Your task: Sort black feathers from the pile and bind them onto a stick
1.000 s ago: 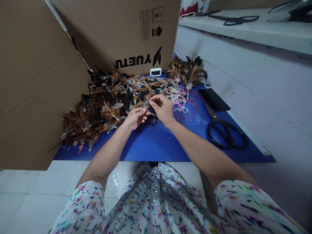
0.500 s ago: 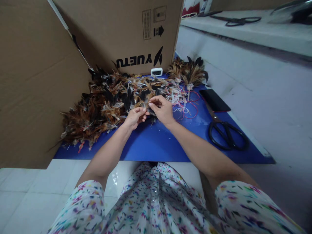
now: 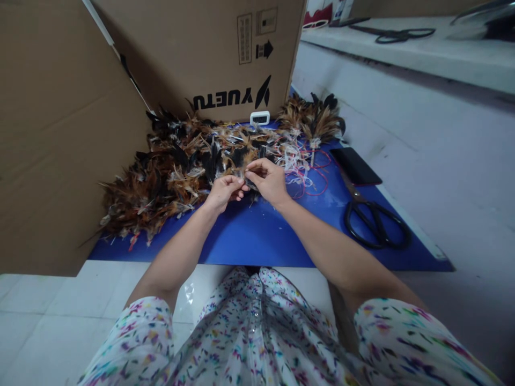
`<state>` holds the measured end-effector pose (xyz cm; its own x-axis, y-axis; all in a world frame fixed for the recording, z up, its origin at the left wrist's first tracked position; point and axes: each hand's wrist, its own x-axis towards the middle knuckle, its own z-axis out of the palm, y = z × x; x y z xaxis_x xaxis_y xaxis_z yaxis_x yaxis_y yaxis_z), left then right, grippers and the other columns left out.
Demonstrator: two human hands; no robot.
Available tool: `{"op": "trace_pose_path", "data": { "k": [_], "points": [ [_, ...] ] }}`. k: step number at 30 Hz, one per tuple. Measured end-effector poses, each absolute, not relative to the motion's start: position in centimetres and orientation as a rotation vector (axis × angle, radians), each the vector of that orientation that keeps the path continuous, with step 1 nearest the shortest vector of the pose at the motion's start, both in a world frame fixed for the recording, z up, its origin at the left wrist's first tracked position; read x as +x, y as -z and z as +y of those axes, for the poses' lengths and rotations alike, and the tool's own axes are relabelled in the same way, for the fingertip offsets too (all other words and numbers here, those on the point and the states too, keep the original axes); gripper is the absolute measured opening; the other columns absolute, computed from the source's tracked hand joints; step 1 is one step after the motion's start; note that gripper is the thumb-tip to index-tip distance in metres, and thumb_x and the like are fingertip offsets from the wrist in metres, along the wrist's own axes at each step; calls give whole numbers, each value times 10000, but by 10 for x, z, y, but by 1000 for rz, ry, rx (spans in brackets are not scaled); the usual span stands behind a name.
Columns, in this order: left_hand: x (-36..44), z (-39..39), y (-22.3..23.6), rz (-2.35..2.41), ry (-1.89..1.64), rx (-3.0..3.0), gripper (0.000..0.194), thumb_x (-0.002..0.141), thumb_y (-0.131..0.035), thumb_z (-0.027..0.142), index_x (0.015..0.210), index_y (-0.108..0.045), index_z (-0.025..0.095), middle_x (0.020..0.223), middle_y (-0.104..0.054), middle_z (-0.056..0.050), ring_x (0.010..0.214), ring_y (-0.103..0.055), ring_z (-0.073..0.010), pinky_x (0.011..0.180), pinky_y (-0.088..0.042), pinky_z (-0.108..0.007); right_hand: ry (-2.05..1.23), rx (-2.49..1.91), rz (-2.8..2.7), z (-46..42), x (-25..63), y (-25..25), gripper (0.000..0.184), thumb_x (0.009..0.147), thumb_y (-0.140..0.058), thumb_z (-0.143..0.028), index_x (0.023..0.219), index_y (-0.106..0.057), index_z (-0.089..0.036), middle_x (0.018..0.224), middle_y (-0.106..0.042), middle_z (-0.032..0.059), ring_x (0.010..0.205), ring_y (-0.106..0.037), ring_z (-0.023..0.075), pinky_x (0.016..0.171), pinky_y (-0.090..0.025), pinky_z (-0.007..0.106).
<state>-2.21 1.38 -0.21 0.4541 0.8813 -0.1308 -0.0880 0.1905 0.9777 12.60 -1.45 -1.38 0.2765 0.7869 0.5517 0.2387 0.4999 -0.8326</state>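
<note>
In the head view my left hand and my right hand almost meet at the near edge of a feather pile. Thumb and forefinger are pinched together on each. A small brown feather stands between the fingertips, and both hands grip at its base; the exact hold is partly hidden by the fingers. Brown, black and whitish feathers lie heaped behind and to the left. Right of my right hand is a tangle of white and pink-red strings.
Black-handled scissors and a dark phone lie on the blue tabletop, at right. Tied feather bunches and a small white digital device sit at the back. Cardboard walls the back and left. More scissors rest on a ledge.
Both hands keep nearly the same place and pinch. The view has shifted very slightly; nothing on the table has visibly moved.
</note>
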Motion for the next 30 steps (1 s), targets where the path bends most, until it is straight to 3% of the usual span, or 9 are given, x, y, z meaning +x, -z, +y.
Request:
{"op": "trace_pose_path", "data": {
  "k": [18, 23, 30],
  "points": [
    [-21, 12, 1, 821, -813, 1184, 270, 736, -809, 298, 703, -597, 135, 646, -698, -7, 461, -550, -54, 457, -436, -179, -492, -1008, -1289, -11, 129, 13, 160, 715, -708, -258, 849, -642, -204, 772, -681, -17, 701, -626, 129, 690, -528, 297],
    [-24, 12, -8, 843, -933, 1227, 297, 738, -816, 338, 712, -596, 141, 638, -694, 4, 454, -549, -44, 453, -443, -159, -502, -1049, -1226, 1, 151, 11, 178, 803, -678, -358, 905, -648, -215, 812, -687, 6, 750, -654, 155, 653, -538, 302],
    [-26, 17, -39, 791, -1161, 1348, 308, 753, -803, 375, 746, -594, 149, 651, -684, 19, 459, -569, -33, 456, -424, -127, -339, -1325, -1472, -6, 184, 28, 46, 739, -667, -173, 773, -683, -198, 708, -662, 2, 634, -572, 148, 665, -490, 335]
  ]
}}
